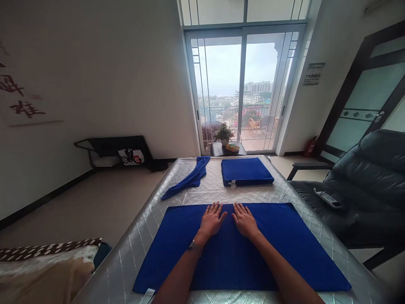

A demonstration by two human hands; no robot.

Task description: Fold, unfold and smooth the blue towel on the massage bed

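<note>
A blue cloth (234,266) lies spread out flat on the table, with a white tag at its near left corner. My left hand (211,219) rests palm down near the cloth's far edge, fingers stretched out. Beside it, a small gap apart, my right hand (245,220) lies flat in the same way. Neither hand grips anything. Beyond them sits a neat stack of folded blue cloths (247,169), a white label at its front. To its left, a crumpled blue cloth (188,179) trails over the table's far left part.
The table has a silvery quilted cover (202,196). A black armchair (363,190) with a power strip (328,198) on its seat stands at the right. Past the far edge, a small stand (218,148) holds a potted plant (224,133). Patterned fabric (47,270) is at the near left.
</note>
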